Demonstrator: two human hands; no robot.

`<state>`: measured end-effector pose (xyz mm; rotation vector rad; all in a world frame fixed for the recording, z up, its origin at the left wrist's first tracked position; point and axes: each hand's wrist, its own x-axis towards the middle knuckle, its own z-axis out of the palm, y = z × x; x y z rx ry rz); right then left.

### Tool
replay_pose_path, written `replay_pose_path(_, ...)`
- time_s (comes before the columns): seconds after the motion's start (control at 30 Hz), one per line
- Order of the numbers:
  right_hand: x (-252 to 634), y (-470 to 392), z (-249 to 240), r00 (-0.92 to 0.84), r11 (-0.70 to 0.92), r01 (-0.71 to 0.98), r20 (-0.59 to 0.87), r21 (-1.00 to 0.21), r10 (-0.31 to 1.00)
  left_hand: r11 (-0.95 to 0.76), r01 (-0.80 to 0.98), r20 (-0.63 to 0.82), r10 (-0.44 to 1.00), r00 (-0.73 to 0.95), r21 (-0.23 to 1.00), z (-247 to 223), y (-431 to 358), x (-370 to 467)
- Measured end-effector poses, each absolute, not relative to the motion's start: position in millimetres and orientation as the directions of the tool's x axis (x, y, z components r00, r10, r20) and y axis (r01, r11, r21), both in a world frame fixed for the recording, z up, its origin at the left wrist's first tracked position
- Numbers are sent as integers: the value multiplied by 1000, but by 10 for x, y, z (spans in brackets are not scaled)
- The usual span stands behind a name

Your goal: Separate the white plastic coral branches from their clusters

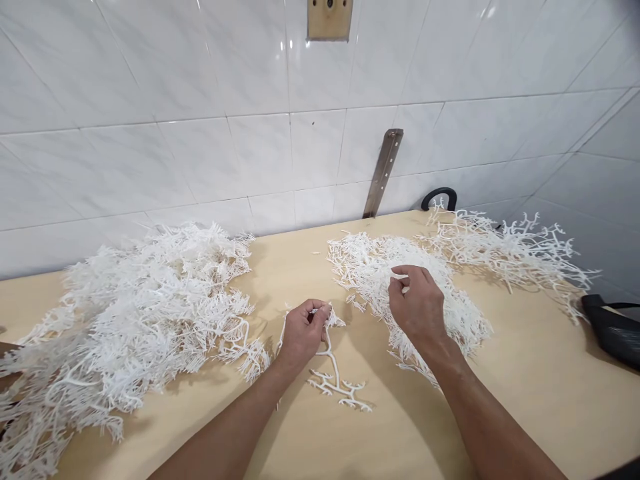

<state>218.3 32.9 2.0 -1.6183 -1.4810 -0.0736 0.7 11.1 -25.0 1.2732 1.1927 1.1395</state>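
My left hand pinches a white branching plastic stem between thumb and fingers. Its lower branches hang toward the table, and a feathery tuft shows at the fingertips. Part of the stem is hidden behind the hand. Over a heap of small loose white pieces is my right hand, its fingers curved and a gap between thumb and forefinger, with nothing visible in it. A large pile of feathery white branched pieces lies to the left of my left hand.
Bare branching white stems are piled at the back right. A black curved handle stands behind them, and a dark object sits at the right edge. A metal strip leans on the tiled wall behind the wooden table.
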Motion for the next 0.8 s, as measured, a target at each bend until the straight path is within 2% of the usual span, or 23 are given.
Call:
replay_pose_path(0.1, 2010, 233, 51, 198, 203, 727, 483, -657, 853, -6, 55, 2, 998, 64, 998, -241, 101, 13)
replay_pose_path(0.17, 1838, 170, 53, 45, 214, 649, 317, -730, 947, -17, 71, 13, 998, 59, 997, -236, 92, 9)
replay_pose_path(0.27, 1626, 115, 24, -148, 241, 609, 190, -756, 971, -36, 89, 32, 998, 46, 995, -235, 90, -2)
replay_pose_path(0.63, 1558, 122, -72, -94, 175, 602, 148, -779, 984, -23, 190, 17, 999, 31, 982, -219, 91, 33)
replay_pose_path(0.8, 1546, 100, -80, -74, 217, 615, 219, -758, 973, -35, 271, 32, 999, 14, 962, -179, 72, 34)
